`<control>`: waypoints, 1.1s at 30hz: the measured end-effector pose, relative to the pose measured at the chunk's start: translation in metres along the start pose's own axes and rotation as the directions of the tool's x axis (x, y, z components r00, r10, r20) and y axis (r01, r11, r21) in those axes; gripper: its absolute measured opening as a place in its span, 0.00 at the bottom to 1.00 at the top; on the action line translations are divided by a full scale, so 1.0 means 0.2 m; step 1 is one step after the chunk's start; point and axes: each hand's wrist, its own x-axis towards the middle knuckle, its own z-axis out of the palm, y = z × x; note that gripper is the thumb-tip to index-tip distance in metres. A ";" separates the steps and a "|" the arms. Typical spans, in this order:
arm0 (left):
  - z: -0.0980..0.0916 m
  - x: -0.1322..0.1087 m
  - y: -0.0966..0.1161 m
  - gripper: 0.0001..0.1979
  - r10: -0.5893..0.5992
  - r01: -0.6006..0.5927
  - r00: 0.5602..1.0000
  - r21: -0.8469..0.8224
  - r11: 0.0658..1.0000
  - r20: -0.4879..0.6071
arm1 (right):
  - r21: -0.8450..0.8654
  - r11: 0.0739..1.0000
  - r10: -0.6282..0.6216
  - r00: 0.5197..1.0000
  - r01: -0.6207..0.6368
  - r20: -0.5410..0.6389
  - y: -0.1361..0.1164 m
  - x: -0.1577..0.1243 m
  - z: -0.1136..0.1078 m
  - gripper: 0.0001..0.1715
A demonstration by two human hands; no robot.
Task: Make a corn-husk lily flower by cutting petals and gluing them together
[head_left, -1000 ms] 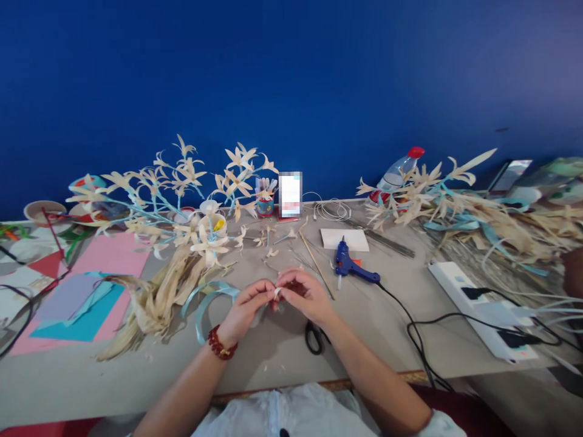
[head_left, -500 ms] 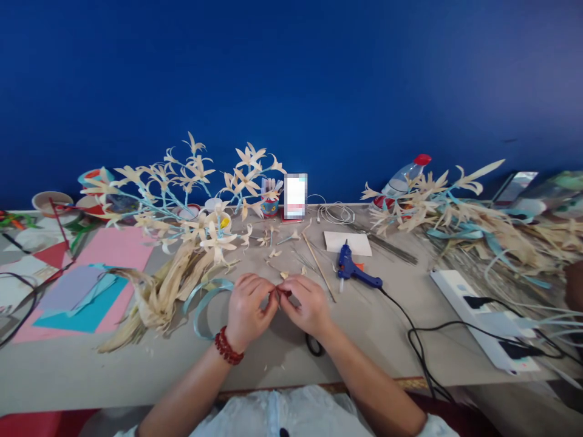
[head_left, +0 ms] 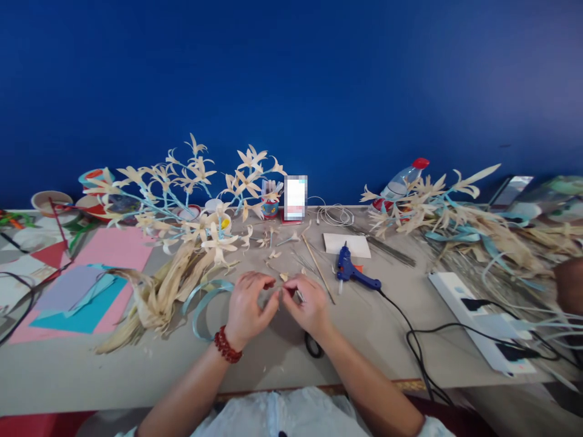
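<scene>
A tiny piece [head_left: 288, 291], reddish where it is pinched and too small to make out further, sits just above the table [head_left: 91, 376], near its front edge and between the two hands. The right hand [head_left: 308, 305] is closed on it, thumb and forefinger tips pressed together, and a thin pale sliver sticks out beside them. The left hand [head_left: 248, 306] is curled close by, its thumb reaching toward the piece. Whether it grips the piece I cannot tell. A bracelet [head_left: 226, 345] of glossy dark red beads circles that wrist.

Under the right wrist, the black loop of a scissors [head_left: 314, 346] handle shows. Just left of the hands, a smooth pale blue ribbon [head_left: 204, 297] curls in an open arc beside a heap of dry, fibrous, straw-coloured husks [head_left: 159, 294]. Behind these rise flowers [head_left: 191, 176] with narrow, pointed cream petals on thin blue stems. Flat sheets of matte paper [head_left: 109, 252], pink, lilac and teal, lie overlapped further left.

To the right, a slim wooden skewer [head_left: 317, 267] lies aslant next to a blue plastic glue gun [head_left: 353, 270], whose black cord [head_left: 410, 340] loops off toward the table edge. A white card [head_left: 346, 243] lies just behind the gun. A long white power strip [head_left: 473, 315] sits well to the right. Behind it all is a plain deep blue wall [head_left: 291, 73].
</scene>
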 end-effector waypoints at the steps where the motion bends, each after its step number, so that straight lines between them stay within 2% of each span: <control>1: 0.01 0.00 0.01 0.04 0.006 -0.006 1.000 -0.003 1.000 0.002 | 0.006 1.000 -0.006 1.000 0.006 0.002 -0.01 0.00 0.01 0.04; 7: 0.05 -0.02 -0.01 0.06 -0.024 0.023 0.999 -0.038 0.999 -0.029 | 0.007 1.000 -0.028 0.999 0.028 -0.040 -0.01 -0.01 0.02 0.04; 12: 0.00 -0.03 -0.07 0.06 -0.119 0.111 0.979 -0.057 0.992 -0.166 | -0.023 1.000 -0.006 0.986 0.002 -0.167 0.02 0.00 -0.02 0.05; 15: 0.00 -0.03 -0.05 0.03 -0.074 0.068 0.992 -0.062 0.996 -0.102 | -0.039 0.999 -0.014 0.996 0.011 -0.086 0.03 0.00 -0.02 0.04; 19: 0.03 -0.02 -0.01 0.04 0.011 -0.011 1.000 -0.017 1.000 0.010 | -0.047 0.998 -0.035 0.999 0.036 0.010 0.01 -0.01 0.01 0.03; 23: 0.03 -0.02 -0.02 0.05 0.012 -0.011 1.000 0.032 0.999 -0.019 | -0.079 0.996 -0.036 0.999 0.033 -0.032 0.02 -0.01 0.00 0.04; 27: 0.00 -0.02 -0.04 0.06 0.001 0.003 0.995 0.039 0.999 -0.102 | -0.157 0.986 0.037 0.992 -0.056 -0.121 0.09 0.01 -0.07 0.04; 30: 0.00 -0.02 -0.03 0.06 0.012 -0.010 0.994 0.022 1.000 -0.104 | -0.240 0.963 0.115 0.992 -0.125 -0.057 0.12 0.04 -0.10 0.07; 33: 0.02 -0.04 -0.02 0.06 0.031 -0.031 0.998 0.001 1.000 -0.061 | -0.396 0.909 0.172 0.983 -0.134 0.062 0.13 0.08 -0.12 0.10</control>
